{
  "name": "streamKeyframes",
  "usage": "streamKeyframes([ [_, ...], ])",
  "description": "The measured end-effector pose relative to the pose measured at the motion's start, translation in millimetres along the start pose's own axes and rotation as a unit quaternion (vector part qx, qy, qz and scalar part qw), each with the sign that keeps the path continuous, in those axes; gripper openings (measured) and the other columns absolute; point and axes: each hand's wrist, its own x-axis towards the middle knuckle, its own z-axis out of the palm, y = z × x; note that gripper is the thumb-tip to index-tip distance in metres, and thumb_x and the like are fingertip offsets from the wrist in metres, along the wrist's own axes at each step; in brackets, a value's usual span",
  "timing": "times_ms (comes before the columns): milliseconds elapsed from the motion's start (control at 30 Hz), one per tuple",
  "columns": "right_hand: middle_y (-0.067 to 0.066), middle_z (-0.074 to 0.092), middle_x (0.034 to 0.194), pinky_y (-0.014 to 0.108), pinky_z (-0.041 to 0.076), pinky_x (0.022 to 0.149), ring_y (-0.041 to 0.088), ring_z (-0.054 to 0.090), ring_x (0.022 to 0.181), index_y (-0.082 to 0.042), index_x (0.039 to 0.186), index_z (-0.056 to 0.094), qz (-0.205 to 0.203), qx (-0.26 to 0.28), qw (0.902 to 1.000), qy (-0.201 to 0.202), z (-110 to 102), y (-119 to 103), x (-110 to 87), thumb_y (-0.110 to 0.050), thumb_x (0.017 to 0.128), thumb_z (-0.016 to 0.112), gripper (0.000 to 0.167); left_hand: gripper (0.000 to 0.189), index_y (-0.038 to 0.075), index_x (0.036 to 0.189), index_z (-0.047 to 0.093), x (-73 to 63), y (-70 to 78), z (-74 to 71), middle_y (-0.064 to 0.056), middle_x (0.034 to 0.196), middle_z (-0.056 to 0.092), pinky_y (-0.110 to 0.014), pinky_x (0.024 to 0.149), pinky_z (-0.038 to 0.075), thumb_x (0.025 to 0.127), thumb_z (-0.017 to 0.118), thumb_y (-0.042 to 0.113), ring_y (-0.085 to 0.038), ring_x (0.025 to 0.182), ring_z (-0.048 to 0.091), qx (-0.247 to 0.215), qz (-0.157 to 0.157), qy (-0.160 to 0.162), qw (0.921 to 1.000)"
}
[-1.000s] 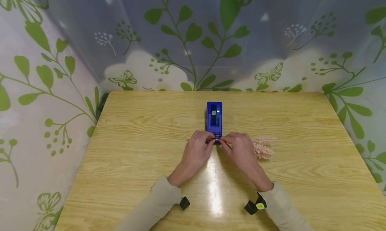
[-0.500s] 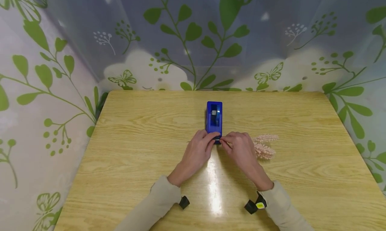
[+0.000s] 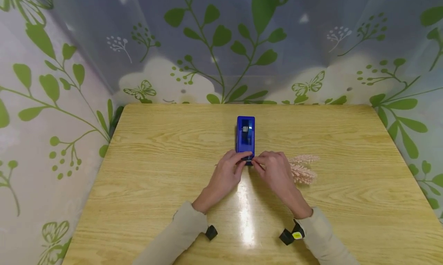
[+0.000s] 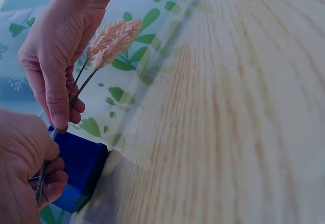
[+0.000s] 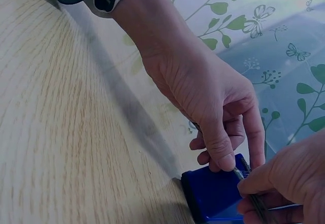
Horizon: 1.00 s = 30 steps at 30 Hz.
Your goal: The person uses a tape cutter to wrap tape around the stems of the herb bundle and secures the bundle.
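Observation:
Pale pink artificial flowers (image 3: pixel 302 169) on thin dark stems (image 4: pixel 84 89) lie across the front of a blue tape dispenser (image 3: pixel 246 136). My left hand (image 3: pixel 223 174) grips the stems left of the dispenser's front end; its index finger reaches across that end. From the other side, my right hand (image 3: pixel 277 172) pinches the same stems between thumb and fingers, the flower heads sticking out beyond it. A small shiny strip (image 5: pixel 237 173) shows on the stems between the two thumbs. The fingertips are close together, near the serrated edge (image 5: pixel 246 162), and hide part of the stems.
The wood-grain table (image 3: pixel 166 134) spreads around the hands, with a bright reflection in front of the dispenser. Leaf-patterned curtain (image 3: pixel 221 45) hangs behind it and along both sides. Black wrist devices (image 3: pixel 286 237) sit at both cuffs.
My left index finger has stretched rightward over the dispenser's front end, hiding more of it. The flower heads have shifted very slightly. The dispenser stays in place.

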Motion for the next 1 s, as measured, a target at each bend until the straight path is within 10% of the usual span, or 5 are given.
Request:
streamKeyframes([
  [1000,0.009,0.076,0.08,0.045,0.054,0.068,0.021,0.067,0.062,-0.001,0.087,0.083,-0.006,0.024,0.9991,-0.035,3.6,4.9,1.5,-0.004,0.088,0.082,0.003,0.041,0.014,0.135,0.071,-0.9,-6.6,-0.1,-0.009,0.101,0.068,-0.021,0.057,0.045,0.097,0.069,-0.004,-0.012,0.071,0.051,-0.033,-0.009,-0.011,0.9993],
])
